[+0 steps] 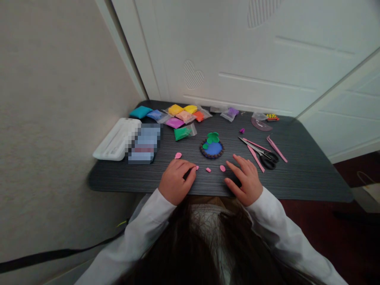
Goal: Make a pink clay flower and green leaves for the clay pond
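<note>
My left hand [177, 181] rests at the table's front edge, its thumb and index finger closed on a small pink clay piece [197, 168]. A larger pink clay lump [178, 155] lies just beyond its knuckles. My right hand [246, 180] is open with its fingers spread, holding nothing. Close to its fingertips lies a flat pink clay oval [222, 168]. Between the hands sits another small pink clay bit [208, 170]. Farther back stands a round blue clay piece [214, 149] with a dark brown beaded rim and green clay leaves [213, 137].
Bags of coloured clay [184, 115] line the back of the dark table [166, 184]. On the left are a white tray [117, 138] and a blurred-out device [145, 143]. Black-handled scissors [268, 160], pink tools [277, 149] and a purple bit [242, 130] lie right.
</note>
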Demonstrator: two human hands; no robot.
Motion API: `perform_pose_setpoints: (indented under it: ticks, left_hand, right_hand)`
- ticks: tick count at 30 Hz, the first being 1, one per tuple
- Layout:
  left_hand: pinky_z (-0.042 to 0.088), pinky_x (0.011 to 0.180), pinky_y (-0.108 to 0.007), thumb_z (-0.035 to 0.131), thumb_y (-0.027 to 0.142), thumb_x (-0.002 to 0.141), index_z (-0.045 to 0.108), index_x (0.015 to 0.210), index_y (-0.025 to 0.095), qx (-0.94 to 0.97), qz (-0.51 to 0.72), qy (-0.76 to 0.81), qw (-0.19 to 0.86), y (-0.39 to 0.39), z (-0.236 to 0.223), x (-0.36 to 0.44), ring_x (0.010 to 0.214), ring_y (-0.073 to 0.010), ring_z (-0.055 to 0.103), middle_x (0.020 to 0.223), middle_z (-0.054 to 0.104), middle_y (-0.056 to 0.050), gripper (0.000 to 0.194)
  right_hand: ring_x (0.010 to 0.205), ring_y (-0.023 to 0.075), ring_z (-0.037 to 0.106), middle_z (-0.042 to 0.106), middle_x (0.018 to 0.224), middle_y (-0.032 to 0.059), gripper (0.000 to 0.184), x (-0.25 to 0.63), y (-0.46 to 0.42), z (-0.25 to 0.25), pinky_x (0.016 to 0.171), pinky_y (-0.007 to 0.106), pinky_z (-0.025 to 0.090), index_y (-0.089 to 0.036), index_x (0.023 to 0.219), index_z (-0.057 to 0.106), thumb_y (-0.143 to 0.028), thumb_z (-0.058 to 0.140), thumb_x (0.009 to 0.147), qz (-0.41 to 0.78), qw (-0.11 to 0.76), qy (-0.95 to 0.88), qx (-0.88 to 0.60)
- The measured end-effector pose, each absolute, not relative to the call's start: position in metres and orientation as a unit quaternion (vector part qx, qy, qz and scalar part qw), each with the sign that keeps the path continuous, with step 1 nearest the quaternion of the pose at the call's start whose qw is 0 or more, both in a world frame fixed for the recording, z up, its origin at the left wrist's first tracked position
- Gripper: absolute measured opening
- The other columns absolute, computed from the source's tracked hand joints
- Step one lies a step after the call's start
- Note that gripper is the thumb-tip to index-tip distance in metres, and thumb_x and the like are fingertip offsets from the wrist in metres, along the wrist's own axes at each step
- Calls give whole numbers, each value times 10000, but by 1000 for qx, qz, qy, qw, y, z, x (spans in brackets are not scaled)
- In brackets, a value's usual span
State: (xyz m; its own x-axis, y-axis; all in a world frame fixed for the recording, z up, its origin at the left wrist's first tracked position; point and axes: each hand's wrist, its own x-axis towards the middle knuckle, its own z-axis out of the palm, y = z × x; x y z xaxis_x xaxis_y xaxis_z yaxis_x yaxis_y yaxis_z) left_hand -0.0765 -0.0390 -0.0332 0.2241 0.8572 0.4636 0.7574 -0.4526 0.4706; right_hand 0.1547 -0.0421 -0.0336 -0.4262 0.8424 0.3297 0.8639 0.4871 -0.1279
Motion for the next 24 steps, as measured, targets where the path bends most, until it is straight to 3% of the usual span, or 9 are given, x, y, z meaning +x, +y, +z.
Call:
perform_pose_setpoints:
  ticks: [6,14,24]
  left_hand:
    - [359,875,-340,453,210,768,587,829,166,780,346,517,73,-39,-33,-77,825,-147,513,825,608,-36,154]
    - [379,836,-338,458,203,765,588,835,165,782,346,514,71,-38,-31,-77,817,-154,511,816,606,-43,153]
    - [357,878,-350,450,199,765,585,838,167,782,345,515,70,-38,-31,-76,825,-150,511,822,606,-40,156]
  right_hand:
    - [1191,251,283,350,1297,83,362,150,-46,-32,969,466,168,-250,1085,528,-399,427,771,-48,181,-832,-522]
    - [1206,269,251,288,1344,67,449,143,-48,-31,967,505,102,-291,1150,468,-504,369,768,-53,130,-835,-531]
    - [1203,261,255,336,1323,38,459,142,-49,-26,971,500,104,-281,1156,463,-511,329,782,-51,112,-843,-523]
